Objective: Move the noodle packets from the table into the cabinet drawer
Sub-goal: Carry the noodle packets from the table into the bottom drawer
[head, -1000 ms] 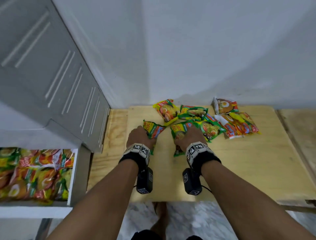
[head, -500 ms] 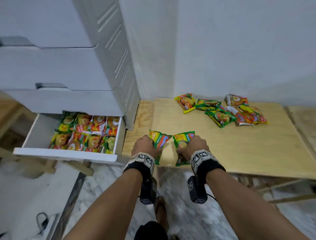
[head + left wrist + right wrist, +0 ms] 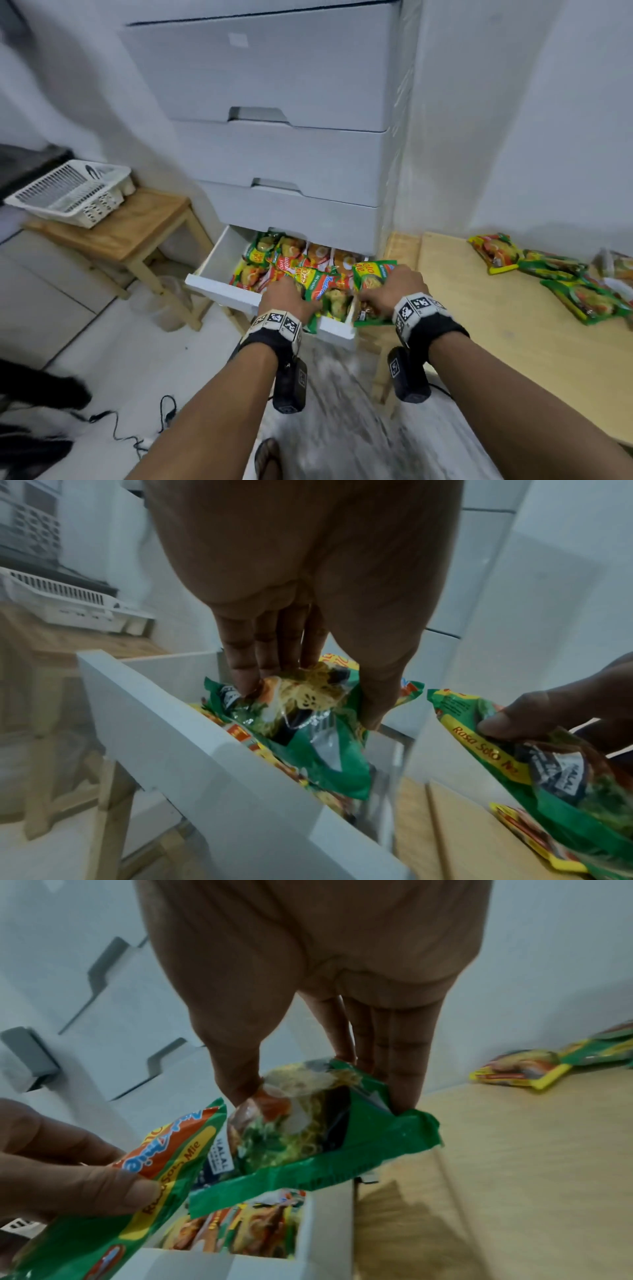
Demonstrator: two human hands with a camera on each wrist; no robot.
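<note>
Moved: your hands carry both packets off the surface (image 3: 513, 342), now over the open drawer (image 3: 219, 289).
Left hand (image 3: 286, 298): grips a green packet (image 3: 317, 291).
Right hand (image 3: 397, 291): grips another packet (image 3: 371, 277).

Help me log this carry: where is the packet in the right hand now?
In the head view the green noodle packet, held by the right hand, hangs over the open drawer's right front corner, beside the left hand's packet.

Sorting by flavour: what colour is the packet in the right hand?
Green packet, clearest in the right wrist view.

Both arms reach forward (each hand (image 3: 286, 297) (image 3: 399, 290) gripping).
</note>
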